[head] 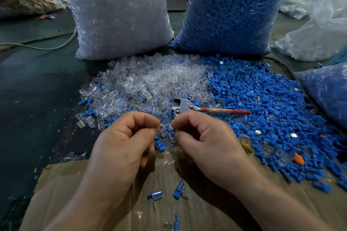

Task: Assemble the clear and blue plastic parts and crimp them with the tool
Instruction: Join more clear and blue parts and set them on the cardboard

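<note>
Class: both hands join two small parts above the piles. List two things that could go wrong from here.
1. The clear part and blue part, only pinched at the fingertips of the left hand and right hand, could slip and vanish among loose pieces below.
2. The crimp tool lies partly buried in the clear pile; grabbing it may scatter parts.

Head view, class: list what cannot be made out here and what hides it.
Clear part, head view: mostly covered by the left hand and right hand.
Crimping tool, head view: head half buried in loose clear parts.
Assembled piece, head view: cut by the bottom edge, blurred.
</note>
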